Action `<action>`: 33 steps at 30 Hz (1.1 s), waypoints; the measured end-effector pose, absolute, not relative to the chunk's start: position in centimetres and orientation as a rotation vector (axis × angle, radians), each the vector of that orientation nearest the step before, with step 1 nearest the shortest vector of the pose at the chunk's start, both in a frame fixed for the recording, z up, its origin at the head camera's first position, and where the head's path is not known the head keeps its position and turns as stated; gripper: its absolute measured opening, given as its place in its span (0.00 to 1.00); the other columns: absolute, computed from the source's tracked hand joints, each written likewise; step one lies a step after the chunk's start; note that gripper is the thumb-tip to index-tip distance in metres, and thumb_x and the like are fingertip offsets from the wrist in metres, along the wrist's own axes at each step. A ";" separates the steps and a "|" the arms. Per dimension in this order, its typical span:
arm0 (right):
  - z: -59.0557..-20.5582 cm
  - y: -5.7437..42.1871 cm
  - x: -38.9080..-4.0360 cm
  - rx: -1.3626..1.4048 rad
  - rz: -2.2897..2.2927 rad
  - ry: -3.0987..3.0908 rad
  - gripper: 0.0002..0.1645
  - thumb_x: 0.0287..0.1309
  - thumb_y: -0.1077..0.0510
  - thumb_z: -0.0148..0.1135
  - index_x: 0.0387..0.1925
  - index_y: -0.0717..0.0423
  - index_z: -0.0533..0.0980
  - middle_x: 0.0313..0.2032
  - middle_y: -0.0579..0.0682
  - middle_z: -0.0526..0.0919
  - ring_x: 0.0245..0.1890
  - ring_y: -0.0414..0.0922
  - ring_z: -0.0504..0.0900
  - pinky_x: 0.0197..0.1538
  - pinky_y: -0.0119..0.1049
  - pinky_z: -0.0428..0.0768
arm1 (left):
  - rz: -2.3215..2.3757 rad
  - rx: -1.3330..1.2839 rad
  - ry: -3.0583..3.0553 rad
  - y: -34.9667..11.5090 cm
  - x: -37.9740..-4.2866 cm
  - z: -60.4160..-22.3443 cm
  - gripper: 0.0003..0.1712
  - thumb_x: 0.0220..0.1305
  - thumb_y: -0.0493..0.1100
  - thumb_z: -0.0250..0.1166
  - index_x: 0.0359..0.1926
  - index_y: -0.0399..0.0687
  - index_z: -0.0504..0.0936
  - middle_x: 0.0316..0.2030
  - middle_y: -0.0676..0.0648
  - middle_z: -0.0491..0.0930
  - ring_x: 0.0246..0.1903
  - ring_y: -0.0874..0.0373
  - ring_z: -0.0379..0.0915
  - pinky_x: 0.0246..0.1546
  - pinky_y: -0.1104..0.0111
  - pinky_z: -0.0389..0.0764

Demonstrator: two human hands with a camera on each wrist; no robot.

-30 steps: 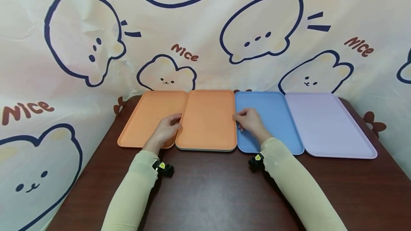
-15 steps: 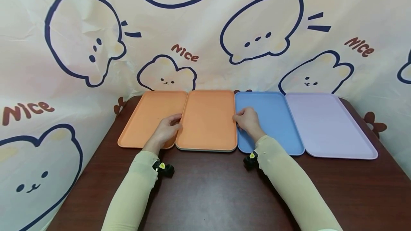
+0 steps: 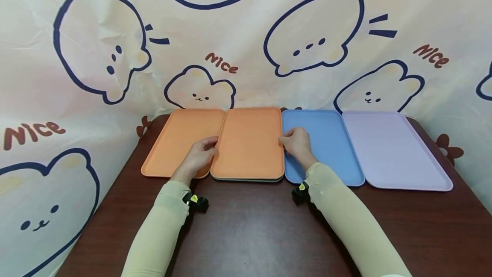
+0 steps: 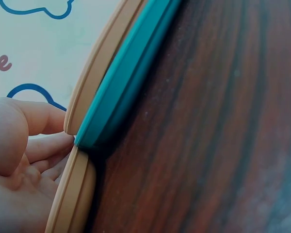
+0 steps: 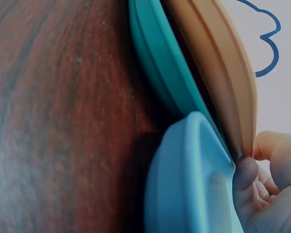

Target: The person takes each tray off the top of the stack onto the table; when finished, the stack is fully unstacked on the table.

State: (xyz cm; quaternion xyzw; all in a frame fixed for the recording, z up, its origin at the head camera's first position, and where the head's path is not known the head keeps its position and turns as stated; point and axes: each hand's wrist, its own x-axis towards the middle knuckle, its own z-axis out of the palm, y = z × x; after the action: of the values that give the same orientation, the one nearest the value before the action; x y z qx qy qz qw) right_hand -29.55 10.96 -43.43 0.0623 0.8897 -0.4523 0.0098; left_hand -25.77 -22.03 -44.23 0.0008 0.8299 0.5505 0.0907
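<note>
An upper orange tray lies over a teal tray, whose edge shows beneath it in both wrist views. My right hand pinches the orange tray's right rim between thumb and finger. In the right wrist view, a dark gap separates that rim from the teal tray. At the left rim, the thumb and fingers of my left hand hold the orange tray's edge. A second orange tray lies under the left hand, and a blue tray under the right.
A lilac tray lies right of the blue one, completing the row along the back of the dark wooden table. Behind it hangs a cartoon-printed cloth. Each wrist wears a small black camera.
The right hand has drawn its fingers in at the rim, and its forearm has shifted left. The upper orange tray's right side has risen slightly off the teal tray. My left hand has stayed still.
</note>
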 end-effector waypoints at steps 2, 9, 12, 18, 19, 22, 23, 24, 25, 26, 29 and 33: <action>-43.3 11.0 -29.5 0.194 -1.406 2.792 0.11 0.64 0.58 0.66 0.30 0.57 0.89 0.19 0.48 0.87 0.15 0.42 0.81 0.22 0.35 0.78 | 1.638 0.006 2.462 -22.0 -25.8 -44.3 0.32 0.82 0.36 0.54 0.81 0.35 0.64 0.82 0.35 0.62 0.84 0.40 0.54 0.83 0.49 0.63; -42.5 11.3 -29.4 0.231 -1.435 2.778 0.12 0.66 0.57 0.65 0.40 0.60 0.89 0.35 0.56 0.91 0.30 0.49 0.86 0.31 0.38 0.80 | 1.641 0.019 2.441 -22.0 -25.7 -44.2 0.31 0.83 0.37 0.54 0.82 0.37 0.64 0.83 0.36 0.61 0.84 0.40 0.52 0.83 0.48 0.61; -42.3 11.2 -29.5 0.269 -1.527 2.680 0.20 0.71 0.56 0.62 0.57 0.61 0.85 0.51 0.61 0.89 0.44 0.53 0.88 0.41 0.41 0.84 | 1.630 0.011 2.437 -22.2 -25.6 -44.2 0.31 0.84 0.38 0.54 0.82 0.39 0.64 0.83 0.36 0.60 0.85 0.41 0.51 0.84 0.48 0.60; -42.2 10.9 -29.4 0.333 -1.763 2.468 0.26 0.77 0.61 0.54 0.70 0.67 0.76 0.66 0.67 0.80 0.63 0.60 0.83 0.60 0.50 0.85 | 1.631 0.006 2.429 -22.2 -25.6 -44.1 0.31 0.84 0.38 0.54 0.83 0.40 0.63 0.83 0.37 0.60 0.85 0.41 0.51 0.84 0.49 0.60; -42.2 10.9 -29.4 0.337 -1.785 2.451 0.27 0.77 0.62 0.53 0.71 0.68 0.75 0.66 0.68 0.79 0.63 0.60 0.82 0.60 0.50 0.85 | 1.631 0.013 2.432 -22.1 -25.6 -44.1 0.32 0.84 0.38 0.54 0.83 0.39 0.63 0.83 0.37 0.60 0.85 0.41 0.51 0.84 0.49 0.60; -42.3 10.9 -29.5 0.345 -1.813 2.431 0.27 0.77 0.63 0.51 0.71 0.70 0.75 0.66 0.68 0.79 0.62 0.60 0.82 0.58 0.47 0.84 | 1.635 0.029 2.436 -22.1 -25.5 -44.1 0.32 0.84 0.37 0.54 0.83 0.37 0.63 0.83 0.36 0.60 0.85 0.41 0.51 0.84 0.49 0.61; -42.3 10.9 -29.5 0.348 -1.817 2.431 0.26 0.77 0.63 0.50 0.70 0.70 0.75 0.66 0.68 0.79 0.62 0.59 0.83 0.58 0.47 0.84 | 1.636 0.030 2.435 -22.1 -25.6 -44.2 0.32 0.84 0.37 0.54 0.83 0.37 0.62 0.83 0.36 0.60 0.85 0.41 0.51 0.84 0.49 0.61; -42.3 11.0 -29.6 0.349 -1.822 2.431 0.26 0.77 0.63 0.50 0.70 0.71 0.75 0.65 0.69 0.80 0.61 0.59 0.83 0.57 0.46 0.84 | 1.634 0.034 2.435 -22.1 -25.5 -44.2 0.32 0.84 0.37 0.54 0.83 0.37 0.62 0.83 0.36 0.60 0.85 0.41 0.51 0.83 0.48 0.61; -42.3 11.1 -29.6 0.351 -1.830 2.426 0.26 0.77 0.63 0.50 0.70 0.71 0.75 0.65 0.69 0.80 0.60 0.59 0.83 0.57 0.46 0.84 | 1.635 0.034 2.434 -22.1 -25.5 -44.2 0.32 0.84 0.37 0.53 0.83 0.37 0.62 0.83 0.36 0.59 0.85 0.41 0.51 0.83 0.48 0.61; -42.3 11.3 -29.7 0.354 -1.835 2.424 0.26 0.77 0.64 0.50 0.70 0.72 0.75 0.65 0.69 0.79 0.59 0.58 0.83 0.57 0.45 0.84 | 1.636 0.033 2.432 -22.2 -25.5 -44.2 0.32 0.84 0.37 0.54 0.83 0.37 0.62 0.83 0.36 0.59 0.85 0.41 0.51 0.83 0.48 0.61; -42.2 11.8 -29.7 0.365 -1.859 2.399 0.27 0.78 0.64 0.48 0.71 0.72 0.74 0.66 0.70 0.78 0.58 0.58 0.82 0.57 0.46 0.84 | 1.640 0.039 2.429 -22.2 -25.6 -44.3 0.32 0.84 0.37 0.53 0.83 0.37 0.61 0.84 0.36 0.59 0.85 0.41 0.51 0.84 0.48 0.61; -41.5 12.5 -29.6 0.376 -1.842 2.390 0.27 0.79 0.64 0.47 0.73 0.69 0.72 0.68 0.68 0.77 0.62 0.59 0.81 0.61 0.49 0.83 | 1.649 0.059 2.434 -22.3 -25.7 -44.4 0.32 0.83 0.36 0.53 0.83 0.36 0.61 0.83 0.35 0.59 0.85 0.40 0.51 0.84 0.48 0.60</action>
State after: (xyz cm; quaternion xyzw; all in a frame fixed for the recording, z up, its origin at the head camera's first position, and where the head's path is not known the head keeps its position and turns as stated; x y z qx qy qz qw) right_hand -29.62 12.50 -41.48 0.1236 0.7850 -0.6049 0.0506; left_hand -25.68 -22.28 -44.41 0.0201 0.8235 0.5579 0.1006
